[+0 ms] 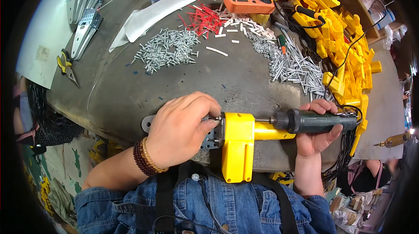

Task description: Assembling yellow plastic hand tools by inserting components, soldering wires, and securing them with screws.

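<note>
My left hand point(181, 129) grips a flat grey metal bracket point(150, 123) and presses it against a yellow plastic housing point(238, 146) held at the table's near edge. Its fingertips pinch a small screw at the joint. My right hand point(316, 131) is wrapped around a dark green electric screwdriver point(321, 121), lying level, with its bit pointing left into the top of the yellow housing. A black cable runs off the screwdriver's right end.
On the grey metal table point(235, 81) lie a pile of silver screws point(168, 51), long bolts point(290, 64), red and white tube pieces point(209, 16), an orange meter point(248, 2), a heap of yellow plastic parts point(345, 46), metal brackets point(85, 11) and pliers point(66, 66).
</note>
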A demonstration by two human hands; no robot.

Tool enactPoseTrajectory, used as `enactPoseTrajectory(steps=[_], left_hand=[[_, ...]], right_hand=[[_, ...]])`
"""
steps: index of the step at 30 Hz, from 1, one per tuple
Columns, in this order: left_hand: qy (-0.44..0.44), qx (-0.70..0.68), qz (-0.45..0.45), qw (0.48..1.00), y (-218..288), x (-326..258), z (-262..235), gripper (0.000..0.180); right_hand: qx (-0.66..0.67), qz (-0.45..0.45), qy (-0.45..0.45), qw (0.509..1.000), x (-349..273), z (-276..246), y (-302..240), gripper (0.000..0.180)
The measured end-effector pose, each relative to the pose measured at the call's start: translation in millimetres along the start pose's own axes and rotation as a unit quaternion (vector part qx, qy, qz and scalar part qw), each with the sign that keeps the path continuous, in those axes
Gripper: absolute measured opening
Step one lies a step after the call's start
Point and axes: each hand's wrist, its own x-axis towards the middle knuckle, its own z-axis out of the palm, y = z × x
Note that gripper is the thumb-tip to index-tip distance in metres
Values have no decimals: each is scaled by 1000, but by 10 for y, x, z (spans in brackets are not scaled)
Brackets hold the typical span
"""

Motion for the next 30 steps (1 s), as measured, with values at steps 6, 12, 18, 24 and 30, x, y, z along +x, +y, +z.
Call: enactPoseTrajectory(steps=[6,12,18,24,30], left_hand=[[0,-1,9,1000,-22,-7,-2,18],[10,-17,10,1000,-44,-11,15,13],[-14,11,9,1000,-35,-28,2,23],[-63,156,90,982,73,-144,-220,76],[-10,214,166,963,289,-200,-285,74]], right_hand=[[-2,-4,4,1000,3,-5,5,44],[-12,-10,-4,1000,0,-10,0,52],[-38,-21,-32,999,-21,63,-65,49],[-50,-54,-50,996,-194,193,-1093,45],[-614,-66,379,689,-229,-429,-2535,54]])
